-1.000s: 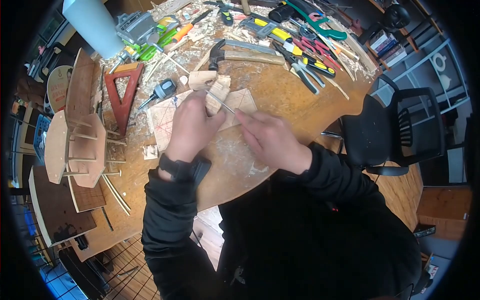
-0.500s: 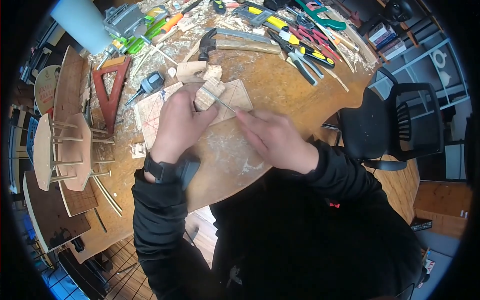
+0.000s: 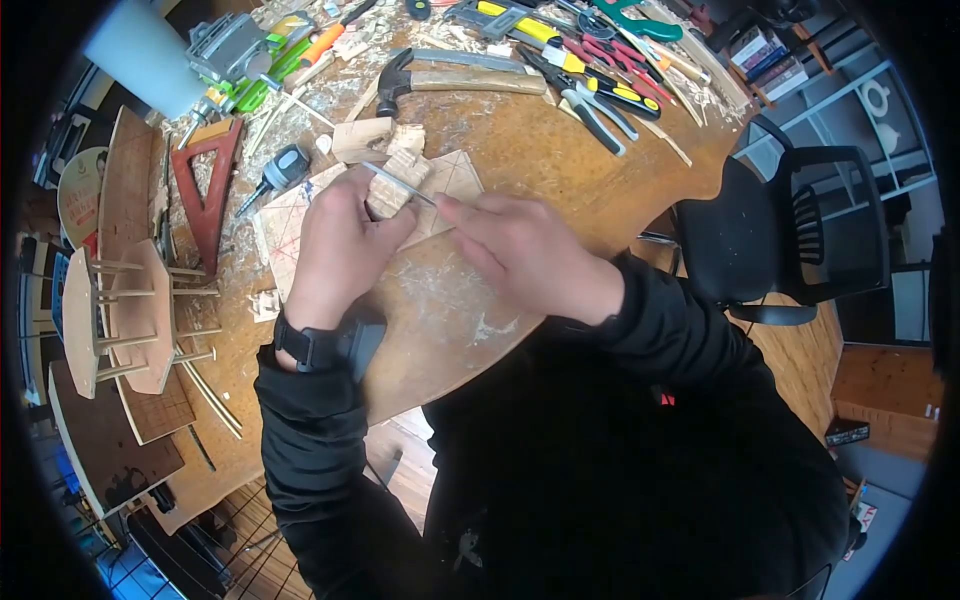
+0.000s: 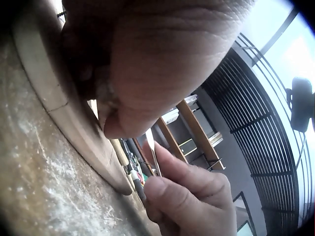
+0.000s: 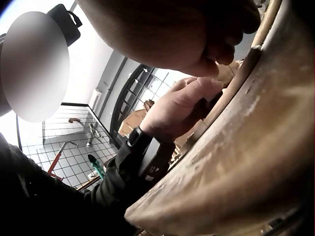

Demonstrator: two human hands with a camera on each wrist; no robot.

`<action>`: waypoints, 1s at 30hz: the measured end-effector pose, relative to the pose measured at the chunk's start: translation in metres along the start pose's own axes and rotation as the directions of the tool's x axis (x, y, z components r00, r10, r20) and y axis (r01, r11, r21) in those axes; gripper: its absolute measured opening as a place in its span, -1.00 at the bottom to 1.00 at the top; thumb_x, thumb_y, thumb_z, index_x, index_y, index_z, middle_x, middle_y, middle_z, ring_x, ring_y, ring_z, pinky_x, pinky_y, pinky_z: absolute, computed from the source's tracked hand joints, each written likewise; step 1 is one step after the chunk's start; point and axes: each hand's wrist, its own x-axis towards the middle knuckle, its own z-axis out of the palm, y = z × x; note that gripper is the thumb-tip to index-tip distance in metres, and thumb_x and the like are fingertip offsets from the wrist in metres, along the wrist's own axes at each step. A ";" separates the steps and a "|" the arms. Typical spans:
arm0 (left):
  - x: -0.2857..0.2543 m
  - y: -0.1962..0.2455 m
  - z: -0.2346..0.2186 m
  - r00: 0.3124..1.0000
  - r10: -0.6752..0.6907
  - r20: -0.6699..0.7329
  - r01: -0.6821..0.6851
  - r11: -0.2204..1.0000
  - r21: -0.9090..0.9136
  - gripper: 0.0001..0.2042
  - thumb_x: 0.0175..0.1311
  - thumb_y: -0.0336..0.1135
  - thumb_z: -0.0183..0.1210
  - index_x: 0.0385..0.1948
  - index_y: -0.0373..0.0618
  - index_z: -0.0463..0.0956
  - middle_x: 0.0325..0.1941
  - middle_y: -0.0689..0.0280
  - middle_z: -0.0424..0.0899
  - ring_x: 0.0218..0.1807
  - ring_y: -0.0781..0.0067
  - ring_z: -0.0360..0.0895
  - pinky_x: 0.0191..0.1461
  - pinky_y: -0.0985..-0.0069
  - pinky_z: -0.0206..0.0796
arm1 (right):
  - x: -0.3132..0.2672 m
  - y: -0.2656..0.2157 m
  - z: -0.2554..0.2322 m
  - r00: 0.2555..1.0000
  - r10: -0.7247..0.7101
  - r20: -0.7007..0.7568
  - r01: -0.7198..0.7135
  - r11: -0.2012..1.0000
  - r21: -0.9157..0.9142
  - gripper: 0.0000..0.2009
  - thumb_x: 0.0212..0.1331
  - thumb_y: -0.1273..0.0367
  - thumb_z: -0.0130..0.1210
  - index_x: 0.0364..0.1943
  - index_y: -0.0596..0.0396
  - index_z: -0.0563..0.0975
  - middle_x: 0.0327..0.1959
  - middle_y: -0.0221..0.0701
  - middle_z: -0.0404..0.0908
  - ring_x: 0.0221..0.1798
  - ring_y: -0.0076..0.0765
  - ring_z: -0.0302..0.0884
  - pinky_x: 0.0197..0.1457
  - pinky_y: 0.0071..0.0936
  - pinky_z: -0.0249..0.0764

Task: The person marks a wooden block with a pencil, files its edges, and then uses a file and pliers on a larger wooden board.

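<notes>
In the head view, my left hand (image 3: 345, 240) grips a small pale wooden block (image 3: 385, 200) with a ridged, rough-cut upper face. Its thumb lies along the near side of the block. My right hand (image 3: 520, 245) pinches one end of a slim metal needle file (image 3: 410, 189), which crosses the block's top with its far end beyond the left edge. From the left wrist, the pinching thumb and finger (image 4: 184, 194) show around the file (image 4: 152, 147). A flat wooden board (image 3: 455, 180) with red lines lies under the work. The left fingers on the block are mostly hidden.
Beyond the board lie another wood block (image 3: 362, 137), a claw hammer (image 3: 465, 82) and pliers (image 3: 595, 115). A screwdriver (image 3: 275, 178) and red triangular frame (image 3: 205, 200) are left, near a pegged wooden assembly (image 3: 130, 320). Shavings litter the table's back. A black chair (image 3: 740, 235) stands right.
The head view has shifted, so the table's things appear further left. The file has slid further across the block, which has turned slightly. Both hands keep their holds.
</notes>
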 end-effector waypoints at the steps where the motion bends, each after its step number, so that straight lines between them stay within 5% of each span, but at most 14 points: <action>1: -0.001 -0.001 0.001 1.000 0.015 -0.007 -0.016 1.000 -0.014 -0.68 0.19 -0.29 0.43 -0.09 -0.26 0.68 -0.50 0.10 0.65 -0.49 0.22 0.60 -0.33 0.32 0.42 | 0.002 0.001 0.002 1.000 0.008 0.021 -0.008 1.000 -0.018 -0.62 0.29 0.49 0.25 0.20 0.22 0.63 -0.32 -0.10 0.62 -0.30 0.10 0.64 -0.23 -0.14 0.55; 9: 0.000 -0.003 0.002 0.994 0.099 -0.040 -0.102 0.992 -0.078 -0.71 0.21 -0.31 0.41 -0.10 -0.27 0.68 -0.49 0.09 0.66 -0.50 0.26 0.58 -0.33 0.33 0.42 | -0.011 0.002 0.004 0.999 0.037 0.005 -0.037 0.999 0.036 -0.63 0.33 0.48 0.24 0.21 0.22 0.62 -0.30 -0.10 0.64 -0.29 0.09 0.65 -0.20 -0.14 0.57; 11: -0.001 0.004 -0.003 1.000 0.000 0.016 0.000 1.000 -0.003 -0.69 0.21 -0.31 0.41 -0.09 -0.28 0.68 -0.49 0.09 0.67 -0.49 0.25 0.59 -0.32 0.33 0.42 | -0.008 0.000 0.002 1.000 0.018 -0.014 -0.018 1.000 0.011 -0.63 0.33 0.49 0.24 0.21 0.22 0.62 -0.29 -0.10 0.64 -0.29 0.09 0.66 -0.20 -0.15 0.57; 18: -0.003 0.002 -0.001 0.997 0.074 -0.029 -0.075 0.997 -0.027 -0.74 0.22 -0.30 0.41 -0.18 -0.30 0.67 -0.47 0.06 0.68 -0.48 0.24 0.59 -0.31 0.32 0.43 | -0.018 0.000 0.002 0.996 0.087 0.020 -0.088 0.994 0.066 -0.62 0.35 0.46 0.22 0.23 0.22 0.61 -0.26 -0.08 0.65 -0.23 0.10 0.67 -0.14 -0.13 0.59; 23: -0.001 0.007 -0.005 1.000 0.002 0.008 -0.002 1.000 0.022 -0.69 0.21 -0.32 0.41 -0.07 -0.28 0.68 -0.44 0.07 0.70 -0.46 0.23 0.61 -0.28 0.33 0.45 | -0.007 0.002 0.005 1.000 0.023 0.017 -0.023 1.000 -0.002 -0.62 0.34 0.47 0.22 0.24 0.22 0.60 -0.19 -0.05 0.68 -0.18 0.14 0.67 -0.12 -0.12 0.59; 26: 0.001 -0.008 0.004 0.991 0.127 -0.036 -0.129 0.989 -0.073 -0.68 0.21 -0.33 0.40 -0.04 -0.27 0.69 -0.42 0.08 0.71 -0.45 0.25 0.61 -0.26 0.35 0.45 | -0.022 0.002 0.002 1.000 0.016 0.005 -0.016 0.999 0.040 -0.60 0.34 0.47 0.22 0.25 0.21 0.59 -0.16 -0.06 0.69 -0.16 0.14 0.68 -0.10 -0.12 0.61; 30: -0.001 -0.001 0.002 0.992 0.125 -0.024 -0.127 0.990 -0.061 -0.69 0.22 -0.34 0.39 -0.04 -0.27 0.69 -0.39 0.09 0.72 -0.44 0.31 0.61 -0.25 0.37 0.45 | -0.028 0.003 -0.001 0.998 0.059 0.037 -0.061 0.997 0.055 -0.59 0.33 0.49 0.21 0.27 0.20 0.57 -0.08 -0.09 0.70 -0.14 0.15 0.69 -0.08 -0.14 0.63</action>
